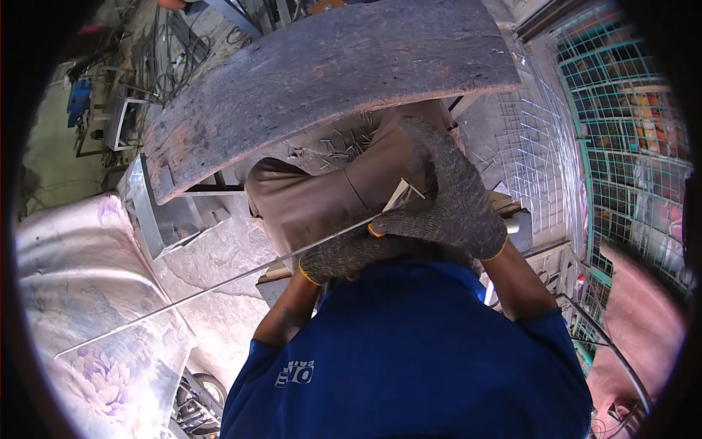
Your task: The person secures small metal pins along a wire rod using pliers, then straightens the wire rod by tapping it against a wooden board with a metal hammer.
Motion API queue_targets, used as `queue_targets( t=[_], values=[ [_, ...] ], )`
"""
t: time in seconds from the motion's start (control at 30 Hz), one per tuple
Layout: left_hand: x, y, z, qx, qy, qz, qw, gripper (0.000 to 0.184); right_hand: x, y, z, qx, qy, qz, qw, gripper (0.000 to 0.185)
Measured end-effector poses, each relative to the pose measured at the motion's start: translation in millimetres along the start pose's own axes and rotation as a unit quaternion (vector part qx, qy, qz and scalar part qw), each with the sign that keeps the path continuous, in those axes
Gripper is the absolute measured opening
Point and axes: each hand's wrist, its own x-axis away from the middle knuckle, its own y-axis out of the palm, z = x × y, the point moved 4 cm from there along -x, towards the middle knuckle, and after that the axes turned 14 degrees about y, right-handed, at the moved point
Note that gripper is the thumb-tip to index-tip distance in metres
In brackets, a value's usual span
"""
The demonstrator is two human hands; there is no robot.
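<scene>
My left hand (pixel 351 254), in a dark knitted glove with a yellow cuff, is closed around a long thin metal rod (pixel 212 291) that slants out to the lower left. Its fingertips are hidden beneath my right hand (pixel 457 201). That hand wears a matching glove; its thumb points left beside the rod and its fingers stretch upward, apart from the thumb. Between them, a small pale, pointed piece (pixel 397 196) sticks up near the rod's inner end. Both hands are over the lap, above brown-covered legs (pixel 314 197).
A worn curved board (pixel 329 73) spans the space ahead, with scattered metal pieces (pixel 347 145) on the floor beyond the legs. At right are thin rods (pixel 545 146) and a green wire grid (pixel 621 146). Floral sheeting (pixel 95 293) lies at left, near a wheel (pixel 208 391).
</scene>
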Motion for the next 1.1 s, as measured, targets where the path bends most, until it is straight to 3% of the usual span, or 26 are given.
queue_targets(
  t=[0.1,0.4,0.7,0.8,0.87,0.9,0.93,0.97,1.03,1.1],
  values=[
    [-1.3,-27.3,-9.3,-0.028,-0.028,-0.065,0.997,0.061,1.5,-2.1,-4.1,-0.019,0.043,-0.008,0.999,0.108],
    [-2.8,-24.2,-6.6,-0.154,0.026,-0.083,0.984,0.053,0.6,0.0,-8.0,0.014,0.013,0.025,0.999,0.109],
    [-4.6,-2.9,2.6,-0.297,0.084,-0.099,0.946,0.046,0.1,0.7,-14.5,-0.017,0.055,0.010,0.998,0.111],
    [-5.0,9.4,6.7,-0.343,0.100,-0.104,0.928,0.043,1.0,2.4,-12.6,-0.033,0.080,-0.017,0.996,0.103],
    [-1.9,55.7,17.3,-0.301,0.090,-0.113,0.943,0.044,7.9,24.7,28.1,-0.212,0.126,-0.117,0.962,0.091],
    [-0.1,76.0,20.9,-0.258,0.079,-0.121,0.955,0.046,7.5,24.2,30.8,-0.212,0.126,-0.117,0.962,0.091],
    [0.8,83.5,21.5,-0.259,0.078,-0.122,0.955,0.046,7.3,25.0,32.0,-0.135,0.114,-0.124,0.976,0.088],
    [1.8,83.9,20.9,-0.272,0.056,-0.064,0.959,0.048,7.6,25.6,32.1,-0.057,0.101,-0.131,0.985,0.085],
    [2.3,79.1,19.7,-0.284,0.035,-0.004,0.958,0.050,9.5,16.3,23.4,-0.024,0.097,-0.108,0.989,0.082],
    [2.6,69.6,12.7,-0.004,-0.005,0.100,0.995,0.052,10.2,6.7,20.6,0.010,0.093,-0.085,0.992,0.080]
  ],
)
